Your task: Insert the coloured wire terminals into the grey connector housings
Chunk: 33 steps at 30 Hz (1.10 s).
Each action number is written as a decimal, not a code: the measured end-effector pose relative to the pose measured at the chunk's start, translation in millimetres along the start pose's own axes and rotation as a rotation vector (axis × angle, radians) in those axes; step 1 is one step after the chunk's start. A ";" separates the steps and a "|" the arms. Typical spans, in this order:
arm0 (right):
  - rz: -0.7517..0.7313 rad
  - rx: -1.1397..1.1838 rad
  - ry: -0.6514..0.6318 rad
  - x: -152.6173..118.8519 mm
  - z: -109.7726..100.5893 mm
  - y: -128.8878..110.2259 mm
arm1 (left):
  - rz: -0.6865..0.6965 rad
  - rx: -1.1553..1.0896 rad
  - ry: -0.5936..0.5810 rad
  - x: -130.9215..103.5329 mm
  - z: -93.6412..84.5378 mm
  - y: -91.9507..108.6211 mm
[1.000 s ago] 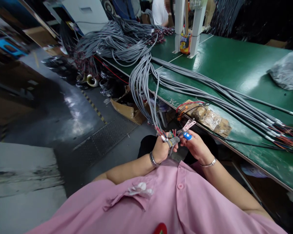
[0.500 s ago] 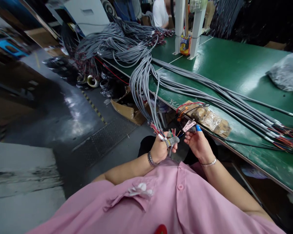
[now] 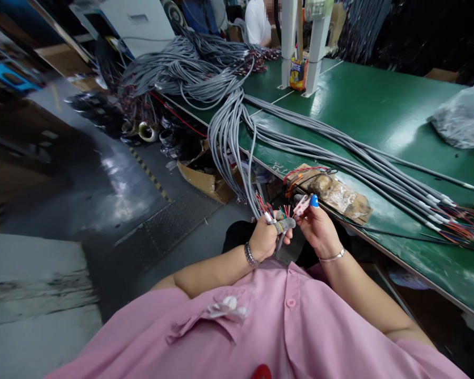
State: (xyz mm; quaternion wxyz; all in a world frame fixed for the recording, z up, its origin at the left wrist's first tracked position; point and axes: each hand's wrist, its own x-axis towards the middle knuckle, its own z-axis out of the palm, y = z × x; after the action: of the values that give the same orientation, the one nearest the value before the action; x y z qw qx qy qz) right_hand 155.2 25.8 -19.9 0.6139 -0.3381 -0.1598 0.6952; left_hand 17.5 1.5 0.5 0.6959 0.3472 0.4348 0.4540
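Note:
My left hand (image 3: 265, 239), with grey coverings on thumb and finger, is closed round the ends of several grey cables (image 3: 234, 134) that hang off the table edge. Thin coloured wires (image 3: 264, 206) fan out above that fist. Beside it on the right, my right hand (image 3: 316, 229), blue tape on one fingertip, has its fingers closed at a pink clip (image 3: 301, 205). The clip's tip is close to the wire ends in my left hand; whether it touches them is too small to tell.
A wrapped wooden block (image 3: 349, 202) lies at the edge of the green table (image 3: 363, 100). More grey cables (image 3: 339, 138) run right across it. An open carton (image 3: 205, 179) stands below. A person in white (image 3: 256, 23) is at the back.
My right hand has moved slightly left and closed at the pink clip, bringing it nearer to my left hand. My left hand has shifted a little to the right with its cables.

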 end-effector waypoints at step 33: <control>0.032 -0.036 -0.108 5.8 0.4 1.2 | 0.075 -0.022 0.042 -1.2 2.3 2.9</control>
State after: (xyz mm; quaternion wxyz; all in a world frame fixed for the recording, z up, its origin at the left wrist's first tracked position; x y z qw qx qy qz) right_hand 153.9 31.2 -21.9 0.5872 -0.3134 -0.1997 0.7191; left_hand 18.4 1.1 4.3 0.6728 0.3459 0.4311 0.4918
